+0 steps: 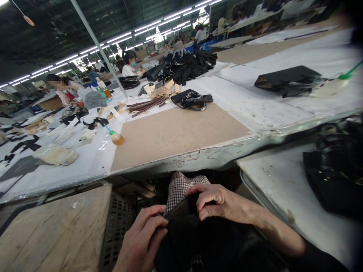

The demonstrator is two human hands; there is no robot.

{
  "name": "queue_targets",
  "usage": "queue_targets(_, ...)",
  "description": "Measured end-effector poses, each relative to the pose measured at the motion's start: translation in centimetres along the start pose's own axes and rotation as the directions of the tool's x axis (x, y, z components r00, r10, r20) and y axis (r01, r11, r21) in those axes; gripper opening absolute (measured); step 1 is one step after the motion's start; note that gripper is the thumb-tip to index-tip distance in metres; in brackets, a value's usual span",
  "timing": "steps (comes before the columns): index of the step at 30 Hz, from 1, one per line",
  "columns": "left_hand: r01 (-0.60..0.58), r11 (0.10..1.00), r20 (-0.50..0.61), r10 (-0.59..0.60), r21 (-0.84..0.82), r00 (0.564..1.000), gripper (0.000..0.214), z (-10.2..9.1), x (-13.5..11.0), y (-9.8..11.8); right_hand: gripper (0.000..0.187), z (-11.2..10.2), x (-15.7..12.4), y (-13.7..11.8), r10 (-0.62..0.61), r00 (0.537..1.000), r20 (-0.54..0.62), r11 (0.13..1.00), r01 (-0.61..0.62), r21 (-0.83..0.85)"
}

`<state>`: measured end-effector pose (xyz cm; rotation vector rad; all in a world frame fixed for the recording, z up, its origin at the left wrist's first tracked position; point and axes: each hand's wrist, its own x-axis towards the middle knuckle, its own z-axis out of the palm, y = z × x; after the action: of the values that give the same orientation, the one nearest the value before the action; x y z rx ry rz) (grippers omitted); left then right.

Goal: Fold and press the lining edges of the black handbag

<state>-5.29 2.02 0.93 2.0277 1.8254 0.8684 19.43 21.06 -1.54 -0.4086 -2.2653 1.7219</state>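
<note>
Over my lap lies what looks like a black bag [181,236], its upper edge raised and a dark greyish inner face showing. My left hand [144,234] grips the left end of that edge between thumb and fingers. At the other end, my right hand [214,200] pinches the edge with fingers curled over it. The lower part of the bag merges with dark clothing, so its outline is hard to make out. Checked cloth [181,190] covers my leg just beyond. On the worktable ahead sits a black handbag [191,100] with a handle.
A brown board [176,132] lies on the white-covered worktable. A glue bottle [117,138], brown strips [147,105] and a black pile [187,66] stand around it. Another black bag [289,79] is at right. A wooden board [56,230] and plastic crate [115,219] are at left. Co-workers sit beyond.
</note>
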Motion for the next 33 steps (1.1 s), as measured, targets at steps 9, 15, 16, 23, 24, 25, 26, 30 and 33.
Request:
queue_targets(9, 0.118, 0.993, 0.089, -0.117, -0.002, 0.989, 0.011, 0.3, 0.6, 1.3, 0.031, 0.0, -0.6, 0.3, 0.002, 0.999, -0.039, 1.000, -0.001, 0.027)
queue_targets(15, 0.142, 0.990, 0.041, -0.142, 0.011, 0.989, 0.010, 1.0, 0.5, 1.2, 0.030, 0.2, -0.8, 0.2, 0.011, 0.999, -0.043, 1.000, -0.011, -0.010)
queue_targets(16, 0.143, 0.990, 0.031, -0.144, 0.013, 0.989, 0.010, 1.1, 0.4, 1.1, 0.029, 0.2, -0.8, 0.2, 0.006, 0.999, -0.042, 1.000, -0.007, -0.023)
queue_targets(23, -0.049, 0.992, -0.084, 0.059, 0.118, 0.995, 0.018, 1.6, -0.3, 0.2, 0.030, 0.3, -0.7, 0.1, 0.004, 0.999, -0.049, 1.000, -0.005, -0.024)
queue_targets(24, -0.082, 0.987, -0.092, 0.095, 0.137, 0.991, 0.019, 1.6, -0.4, 0.2, 0.030, 0.3, -0.7, 0.2, 0.005, 0.998, -0.055, 1.000, -0.006, -0.019)
queue_targets(25, -0.106, 0.983, -0.094, 0.121, 0.147, 0.988, 0.019, 1.6, -0.5, 0.2, 0.031, 0.3, -0.6, 0.2, 0.004, 0.998, -0.064, 1.000, -0.005, -0.015)
queue_targets(26, -0.122, 0.981, -0.092, 0.137, 0.147, 0.986, 0.018, 1.6, -0.5, 0.3, 0.031, 0.4, -0.6, 0.3, 0.000, 0.997, -0.075, 1.000, -0.001, -0.015)
queue_targets(30, -0.094, 0.993, -0.084, 0.100, 0.071, 0.991, 0.007, 1.8, -0.1, 1.2, 0.028, 0.8, -0.3, 0.4, -0.026, 0.991, -0.130, 0.999, 0.021, -0.037)
queue_targets(33, 0.031, 0.999, -0.128, -0.029, 0.018, 0.991, 0.021, 2.4, 0.2, 1.9, 0.027, 1.2, 0.0, 0.1, -0.041, 0.983, -0.181, 0.995, 0.023, -0.101)
